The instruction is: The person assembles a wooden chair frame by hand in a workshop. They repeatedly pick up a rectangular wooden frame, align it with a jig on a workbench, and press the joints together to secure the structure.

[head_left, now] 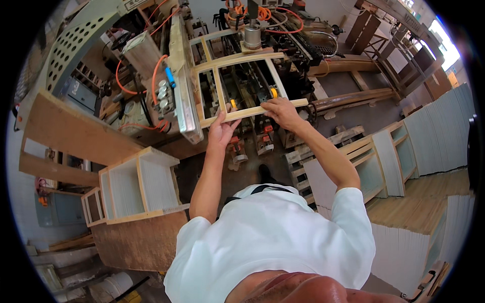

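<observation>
Pale wooden frame (237, 86), orange hoses (156, 70), white shirt (273, 237), grey perforated panel (76, 45)

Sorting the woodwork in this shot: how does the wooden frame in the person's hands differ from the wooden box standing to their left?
The wooden frame is flat, open slats you can see the machine through; the wooden box is deep, with white panels packed inside. The frame is held up by the left hand and right hand on its near rail; the box stands untouched. Both are pale, unfinished wood.
</observation>
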The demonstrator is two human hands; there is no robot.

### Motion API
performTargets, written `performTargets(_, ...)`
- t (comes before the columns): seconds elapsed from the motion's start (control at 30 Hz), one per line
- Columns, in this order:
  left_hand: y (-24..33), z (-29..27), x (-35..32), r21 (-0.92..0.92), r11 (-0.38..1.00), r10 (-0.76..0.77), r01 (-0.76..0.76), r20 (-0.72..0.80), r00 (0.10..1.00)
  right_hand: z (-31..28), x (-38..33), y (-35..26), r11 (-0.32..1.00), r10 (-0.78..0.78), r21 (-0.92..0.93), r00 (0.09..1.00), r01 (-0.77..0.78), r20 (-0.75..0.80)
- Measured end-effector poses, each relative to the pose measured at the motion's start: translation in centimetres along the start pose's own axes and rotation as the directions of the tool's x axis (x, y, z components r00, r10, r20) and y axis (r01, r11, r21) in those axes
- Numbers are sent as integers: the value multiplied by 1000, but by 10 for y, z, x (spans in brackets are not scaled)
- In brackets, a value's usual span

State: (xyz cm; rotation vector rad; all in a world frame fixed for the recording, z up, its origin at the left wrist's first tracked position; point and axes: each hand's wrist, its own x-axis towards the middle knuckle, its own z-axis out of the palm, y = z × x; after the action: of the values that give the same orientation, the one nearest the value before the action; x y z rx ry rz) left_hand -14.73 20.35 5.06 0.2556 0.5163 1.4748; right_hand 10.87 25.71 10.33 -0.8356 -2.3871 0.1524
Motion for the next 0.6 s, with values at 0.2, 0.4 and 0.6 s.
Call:
performTargets(0.2,-4,6,19,-13,999,34,-35,-59,998,9,15,35,998,5,56,1000,-6,23)
performTargets(0.4,4,-2,55,24,994,107,-106,-58,993,14,46,57,997,-28,78,999,26,29)
performTargets(0.6,22,18,107,-122,965,218,-232,-119,969,29,114,93,956,-260,-141,966,257,-4)
